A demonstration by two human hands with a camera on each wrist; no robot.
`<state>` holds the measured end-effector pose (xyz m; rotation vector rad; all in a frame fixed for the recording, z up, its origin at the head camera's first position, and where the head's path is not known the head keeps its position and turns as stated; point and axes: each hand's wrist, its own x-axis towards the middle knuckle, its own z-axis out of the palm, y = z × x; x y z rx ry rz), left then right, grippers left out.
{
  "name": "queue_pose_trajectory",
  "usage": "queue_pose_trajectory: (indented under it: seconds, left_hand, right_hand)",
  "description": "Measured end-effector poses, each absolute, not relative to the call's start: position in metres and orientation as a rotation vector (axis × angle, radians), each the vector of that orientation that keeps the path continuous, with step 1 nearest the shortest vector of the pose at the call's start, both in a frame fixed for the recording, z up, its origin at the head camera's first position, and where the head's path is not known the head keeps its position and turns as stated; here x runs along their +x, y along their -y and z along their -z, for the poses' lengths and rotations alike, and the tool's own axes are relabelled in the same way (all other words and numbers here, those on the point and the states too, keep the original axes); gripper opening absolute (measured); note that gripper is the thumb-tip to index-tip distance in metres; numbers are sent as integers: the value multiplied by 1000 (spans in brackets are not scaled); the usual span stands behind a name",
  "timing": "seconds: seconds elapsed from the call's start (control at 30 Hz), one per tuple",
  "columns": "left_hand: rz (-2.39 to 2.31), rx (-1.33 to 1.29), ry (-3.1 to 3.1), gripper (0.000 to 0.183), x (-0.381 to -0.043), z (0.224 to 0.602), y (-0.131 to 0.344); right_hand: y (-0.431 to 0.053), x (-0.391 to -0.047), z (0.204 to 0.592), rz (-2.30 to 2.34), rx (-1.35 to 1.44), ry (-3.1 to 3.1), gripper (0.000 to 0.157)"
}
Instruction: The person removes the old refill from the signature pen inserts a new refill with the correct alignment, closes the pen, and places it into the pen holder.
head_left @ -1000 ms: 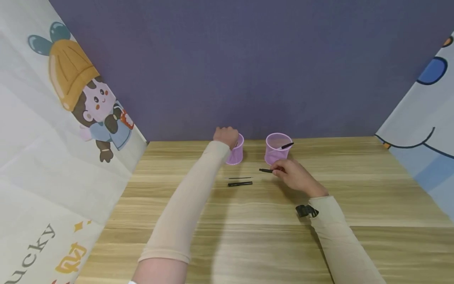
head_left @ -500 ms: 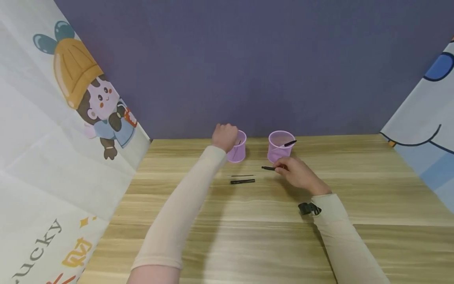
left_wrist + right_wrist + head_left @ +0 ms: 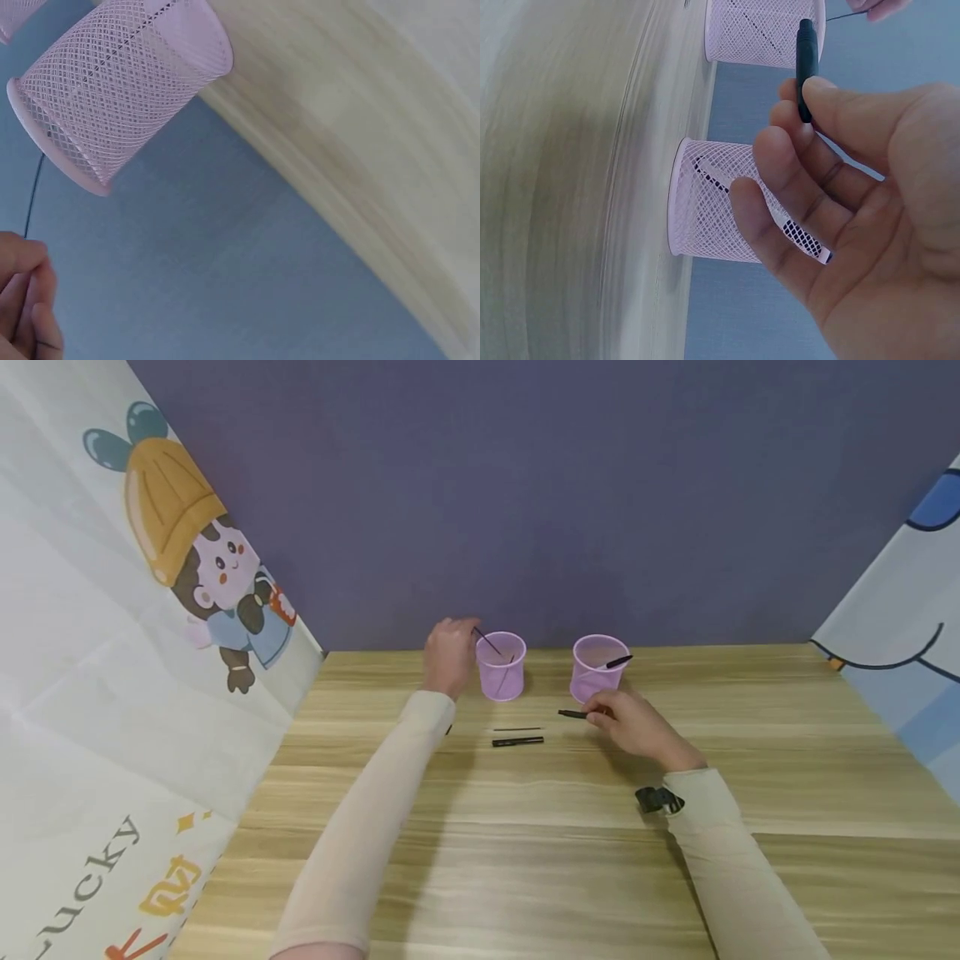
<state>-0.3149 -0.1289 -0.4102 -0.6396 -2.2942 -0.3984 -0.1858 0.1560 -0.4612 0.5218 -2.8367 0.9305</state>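
Observation:
My left hand is just left of the left pink mesh cup, pinching a thin dark pen refill that slants over the rim. Another thin refill leans inside that cup. In front of the right pink mesh cup, my right hand pinches a short black pen part between thumb and fingers. A pen with a black end leans in the right cup, sticking out past its rim. Most of the left hand lies outside the left wrist view.
On the wooden table between the hands lie a thin refill and a black pen barrel, roughly parallel. A dark blue-grey panel rises behind the cups. Printed cloths flank the table on both sides.
My left hand has drawn left from above the left cup, so the refill in its fingers now shows. The right hand keeps nearly the same place beside the right cup.

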Motion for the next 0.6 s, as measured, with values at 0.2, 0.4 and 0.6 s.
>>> queue_pose_trajectory:
  seconds: [0.2, 0.4, 0.6]
  left_hand:
    - [551, -598, 2149, 12, -312, 419, 138]
    - [599, -577, 2168, 10, -303, 427, 141]
    - [564, -658, 2154, 6, -285, 442, 144]
  right_hand:
    - [-156, -185, 461, -936, 513, 2844, 9]
    - [-157, -186, 461, -947, 519, 2842, 9]
    - [-157, -186, 461, -935, 525, 2832, 9]
